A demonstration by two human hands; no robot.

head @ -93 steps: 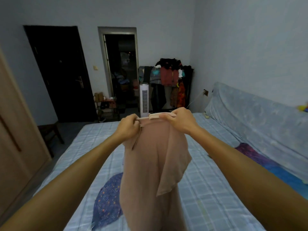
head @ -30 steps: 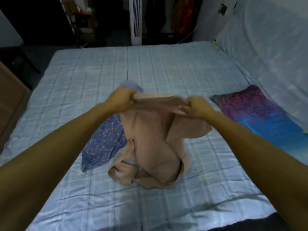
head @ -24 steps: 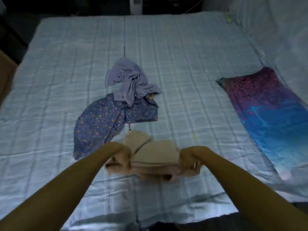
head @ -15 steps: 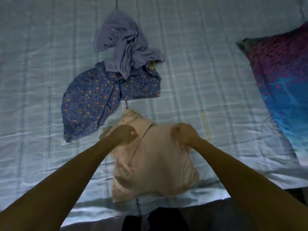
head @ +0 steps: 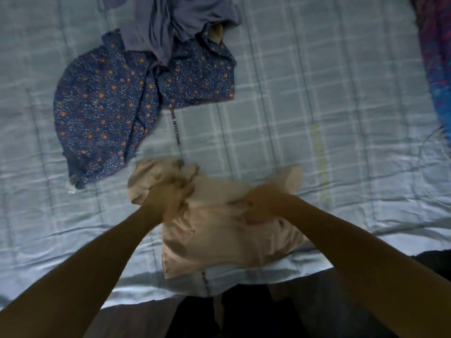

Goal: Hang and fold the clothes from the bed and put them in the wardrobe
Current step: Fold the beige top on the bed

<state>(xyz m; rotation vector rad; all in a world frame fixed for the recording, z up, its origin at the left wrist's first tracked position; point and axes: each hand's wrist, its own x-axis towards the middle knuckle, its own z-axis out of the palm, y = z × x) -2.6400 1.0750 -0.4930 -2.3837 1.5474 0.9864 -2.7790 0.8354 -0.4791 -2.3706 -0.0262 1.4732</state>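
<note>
dim bluish light | motion blur on hands | wide-angle edge bending

We see a beige garment [head: 219,242] lying partly folded and bunched at the near edge of the bed [head: 317,93], its far part blurred. Just beyond it, to the left, a navy flowered garment [head: 105,113] lies spread flat, and a crumpled lilac-grey garment [head: 170,23] lies over its far edge

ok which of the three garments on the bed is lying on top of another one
The plain lavender-grey garment, crumpled farthest away: it drapes over the navy floral-print garment. The beige garment lies directly on the checked sheet.
</note>
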